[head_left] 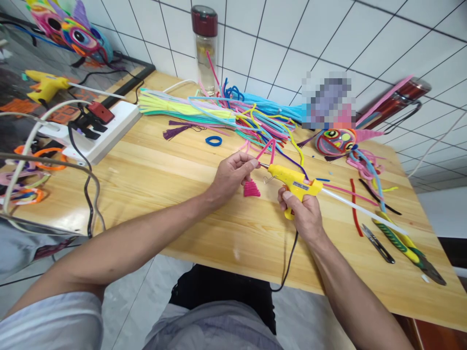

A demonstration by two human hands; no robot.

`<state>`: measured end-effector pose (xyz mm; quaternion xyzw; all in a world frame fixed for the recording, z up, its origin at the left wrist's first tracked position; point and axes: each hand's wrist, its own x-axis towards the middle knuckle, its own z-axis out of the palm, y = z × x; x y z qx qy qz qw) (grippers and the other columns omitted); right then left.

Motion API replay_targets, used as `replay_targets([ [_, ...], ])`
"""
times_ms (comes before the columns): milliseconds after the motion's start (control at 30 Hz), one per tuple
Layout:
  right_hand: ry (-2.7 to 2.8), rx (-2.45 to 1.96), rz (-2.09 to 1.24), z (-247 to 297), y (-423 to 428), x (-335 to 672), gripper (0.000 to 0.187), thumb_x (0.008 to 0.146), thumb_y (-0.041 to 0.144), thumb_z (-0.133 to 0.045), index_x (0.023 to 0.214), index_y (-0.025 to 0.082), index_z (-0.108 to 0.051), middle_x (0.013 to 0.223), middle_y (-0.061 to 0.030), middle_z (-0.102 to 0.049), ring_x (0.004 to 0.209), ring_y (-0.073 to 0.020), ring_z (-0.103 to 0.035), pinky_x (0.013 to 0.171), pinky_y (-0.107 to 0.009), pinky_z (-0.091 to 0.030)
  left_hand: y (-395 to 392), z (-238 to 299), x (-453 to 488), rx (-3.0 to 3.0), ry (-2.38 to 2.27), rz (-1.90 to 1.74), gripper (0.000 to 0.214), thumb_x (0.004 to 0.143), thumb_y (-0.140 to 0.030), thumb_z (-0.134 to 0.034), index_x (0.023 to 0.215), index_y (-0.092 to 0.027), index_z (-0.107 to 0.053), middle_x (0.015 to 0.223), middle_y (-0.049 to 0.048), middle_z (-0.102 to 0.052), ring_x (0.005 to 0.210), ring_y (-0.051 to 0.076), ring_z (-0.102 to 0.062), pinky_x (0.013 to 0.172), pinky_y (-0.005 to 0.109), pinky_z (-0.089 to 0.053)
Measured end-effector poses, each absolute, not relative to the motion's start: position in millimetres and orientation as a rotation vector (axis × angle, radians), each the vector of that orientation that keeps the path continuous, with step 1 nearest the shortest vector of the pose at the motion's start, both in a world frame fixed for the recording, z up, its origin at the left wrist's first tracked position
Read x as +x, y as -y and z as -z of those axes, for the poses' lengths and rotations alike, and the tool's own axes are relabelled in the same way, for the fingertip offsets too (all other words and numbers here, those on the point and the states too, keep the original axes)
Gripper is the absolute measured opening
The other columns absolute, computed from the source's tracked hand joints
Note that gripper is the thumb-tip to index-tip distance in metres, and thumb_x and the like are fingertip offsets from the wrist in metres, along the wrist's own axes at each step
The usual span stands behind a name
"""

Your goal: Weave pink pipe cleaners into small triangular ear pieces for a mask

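My right hand (pixel 302 211) grips the handle of a yellow hot glue gun (pixel 292 179), with a long clear glue stick (pixel 357 206) running out of its back. The gun's metal nozzle points left and meets the fingertips of my left hand (pixel 235 175). Between those fingers I pinch a pink pipe cleaner (pixel 270 149), bent into a zigzag above the nozzle. Just below my left fingers hangs or lies a ridged pink piece of wound pipe cleaner (pixel 251 188); whether it joins the held strand is hidden.
Bundled pipe cleaners (pixel 189 107) lie along the back, near a glass bottle (pixel 205 53). Pliers (pixel 408 248) and thread snips (pixel 378 244) rest at right, below a colourful mask-like figure (pixel 335 141). A power strip (pixel 105 131) and another yellow glue gun (pixel 47 86) are at left. A cord hangs off the front edge.
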<state>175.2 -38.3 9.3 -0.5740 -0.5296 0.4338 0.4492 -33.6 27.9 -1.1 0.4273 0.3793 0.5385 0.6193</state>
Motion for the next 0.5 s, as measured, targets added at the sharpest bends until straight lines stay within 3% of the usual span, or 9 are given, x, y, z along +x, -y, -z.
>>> replay_targets([
  [500,1.331,-1.421,-1.071,-8.2,38.9,176.1,0.035,0.083,0.053,-0.074,0.071,0.022,-0.063,0.074,-0.0021,-0.066,0.061,-0.0140,-0.053,0.061,-0.029,-0.045,-27.5,2.2,-33.6,0.981,-0.875,-1.237,0.025,0.084,-0.039,-0.084,0.088,-0.017,-0.073,0.082,0.0020,-0.075,0.056,0.007,-0.054,0.051,0.020,-0.043],
])
